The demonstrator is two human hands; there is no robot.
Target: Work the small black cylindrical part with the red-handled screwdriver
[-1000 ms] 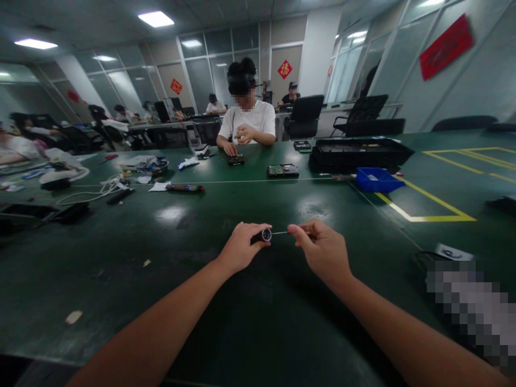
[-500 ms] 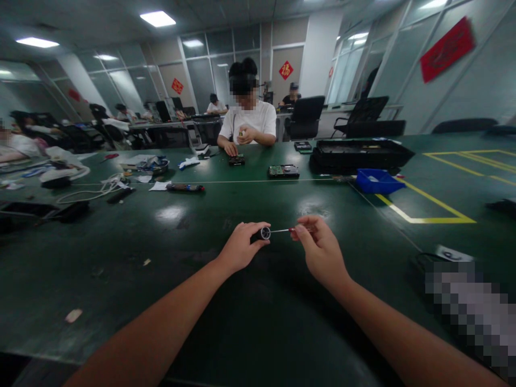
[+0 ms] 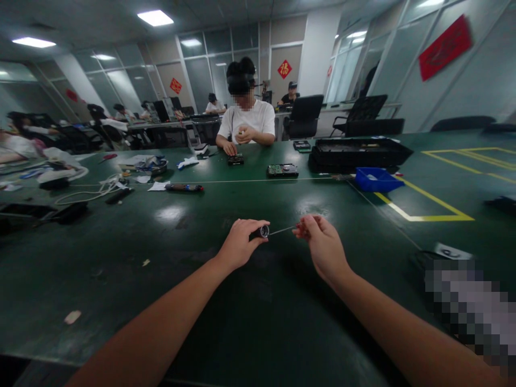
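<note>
The left hand grips a dark round part between thumb and fingers, its silvery end showing. At the part's three o'clock, the right hand pinches a screwdriver; its long axis points just below nine o'clock, tip by the rim, contact unclear.

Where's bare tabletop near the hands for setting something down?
Bare table lies between the left forearm and right forearm, and between the right hand and blue bin. It's crowded around the white cable at left, and behind the bin by the black tray.
</note>
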